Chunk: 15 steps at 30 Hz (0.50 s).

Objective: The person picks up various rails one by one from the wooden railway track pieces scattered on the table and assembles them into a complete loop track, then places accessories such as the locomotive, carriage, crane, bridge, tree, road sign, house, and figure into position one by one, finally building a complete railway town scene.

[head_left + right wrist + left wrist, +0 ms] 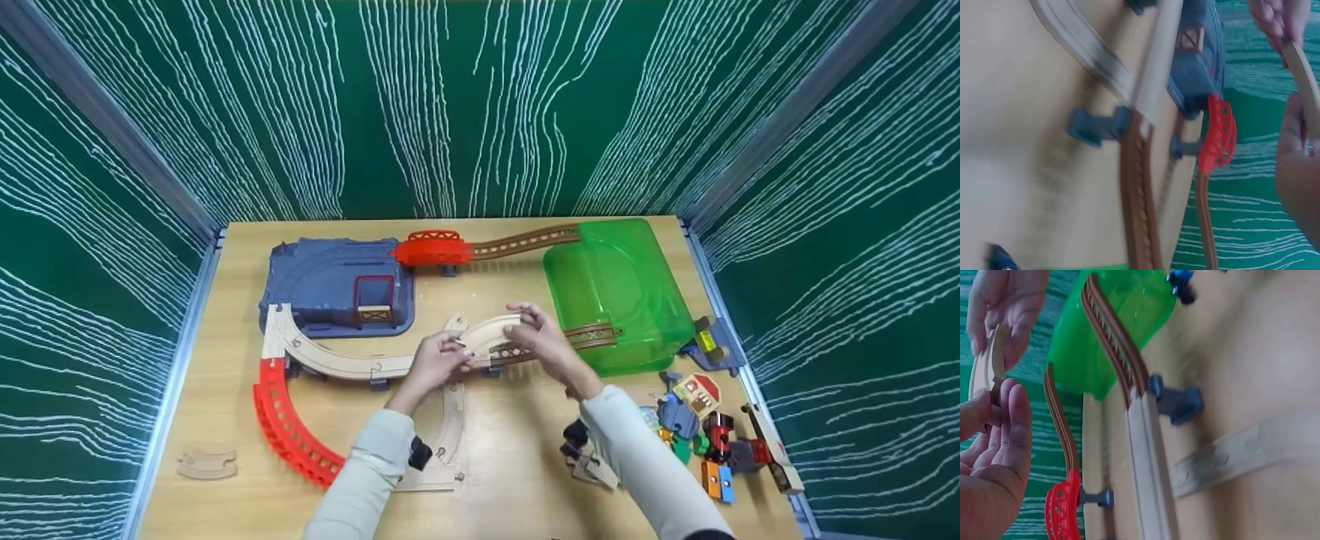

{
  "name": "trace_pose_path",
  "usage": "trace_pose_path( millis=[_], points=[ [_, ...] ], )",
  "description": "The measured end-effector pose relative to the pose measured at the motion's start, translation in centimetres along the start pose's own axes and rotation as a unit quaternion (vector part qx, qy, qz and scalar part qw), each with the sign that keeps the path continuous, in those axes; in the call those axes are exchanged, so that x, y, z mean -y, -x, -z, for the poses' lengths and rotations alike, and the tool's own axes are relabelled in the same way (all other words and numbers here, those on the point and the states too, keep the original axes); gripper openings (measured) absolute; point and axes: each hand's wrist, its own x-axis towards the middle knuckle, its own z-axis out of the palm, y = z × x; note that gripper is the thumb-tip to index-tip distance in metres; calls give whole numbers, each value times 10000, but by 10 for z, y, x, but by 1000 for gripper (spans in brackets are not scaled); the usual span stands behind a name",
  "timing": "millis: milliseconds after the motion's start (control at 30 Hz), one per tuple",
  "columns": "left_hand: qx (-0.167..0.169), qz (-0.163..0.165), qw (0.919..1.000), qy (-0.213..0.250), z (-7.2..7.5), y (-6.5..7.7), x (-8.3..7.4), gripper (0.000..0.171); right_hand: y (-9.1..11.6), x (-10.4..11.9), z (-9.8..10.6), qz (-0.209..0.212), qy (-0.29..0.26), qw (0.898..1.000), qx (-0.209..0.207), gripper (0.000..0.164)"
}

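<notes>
A curved wooden track piece (491, 331) is held up over the layout by both hands. My left hand (439, 361) pinches its left end between thumb and fingers. The other end is gripped by my right hand (549, 346). In the left wrist view the piece (987, 368) spans the two hands, and the right wrist view catches its side edge (1304, 79). Beneath the hands, raised pale wooden track (394, 366) meets brown track (592, 335) on a grey support (1176, 399). More wooden track (453, 412) lies below on the table.
A grey tunnel base (322, 259) stands back left, joined by a red bridge (433, 247) to a green translucent box (622, 292). Red curved track (292, 431) runs front left, near a loose short track (207, 464). Toy trains and small pieces (718, 435) crowd the right edge.
</notes>
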Motion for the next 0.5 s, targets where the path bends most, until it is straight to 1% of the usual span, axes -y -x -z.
trace_pose_path(
  millis=[67, 133, 167, 200, 233, 267, 300, 333, 367, 400, 433, 467, 500],
  points=[
    [-70, -15, 10000, -36, 7, -10, -5, 43, -15, 6, 1, -23, 210, 9998, 9, 49],
    [-108, -22, 9999, -18, 13, -18, -12, 41, -29, 10, 2, 62, 643, 9979, 79, 48],
    [-123, -25, 9999, -13, 15, -22, -16, 40, -36, 12, 1, 177, 1001, 9947, 132, 48],
    [-137, -9, 9999, 3, 17, -26, -20, 39, -42, 13, 0, 333, 1424, 9890, 209, 49],
    [-155, 41, 9999, -1, 19, -30, -24, 39, -48, 15, -1, 543, 1959, 9786, 304, 51],
    [-157, 39, 9999, -58, 20, -34, -24, 38, -54, 15, -3, 746, 2565, 9629, 374, 52],
    [-166, 32, 9998, -119, 22, -40, -24, 37, -60, 15, -4, 970, 3187, 9418, 447, 54],
    [-209, 34, 9996, -198, 23, -45, -22, 37, -65, 16, -6, 1224, 3765, 9167, 542, 55],
    [-264, 39, 9993, -273, 24, -51, -18, 36, -70, 15, -8, 1483, 4298, 8881, 670, 57],
    [-316, 34, 9990, -327, 25, -58, -12, 35, -75, 15, -10, 1732, 4733, 8600, 802, 58],
    [-319, -58, 9990, -311, 27, -63, -8, 35, -80, 14, -12, 1951, 5137, 8308, 886, 58],
    [-318, -164, 9991, -213, 28, -68, -3, 34, -83, 14, -14, 2119, 5438, 8062, 974, 57],
    [-275, -305, 9991, -64, 32, -81, 15, 33, -87, 12, -15, 2299, 5714, 7808, 1045, 57]
  ],
)
